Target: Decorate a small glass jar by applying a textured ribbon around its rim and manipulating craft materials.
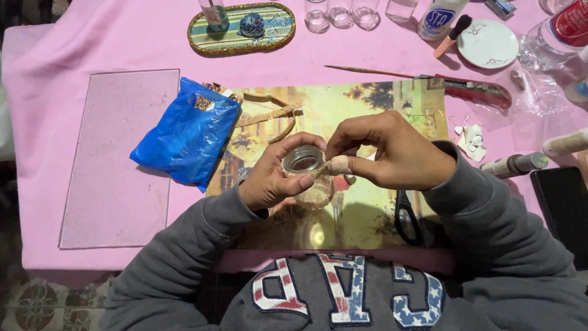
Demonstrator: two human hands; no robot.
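Pink cloth covers the table [110, 43], with a painted picture sheet [367, 104] laid flat in front of the person. Above it, the left hand [269, 178] cups a small glass jar [305, 164], fingers curled round its side. The right hand [383, 153] pinches a gold glitter ribbon [320, 170] against the jar's neck, thumb and forefinger pressed together. A blue plastic bag [184, 132] lies to the left beside a glass pane [116, 153]. Black scissors [405, 217] rest under the right wrist; a red utility knife [478, 91] lies further back.
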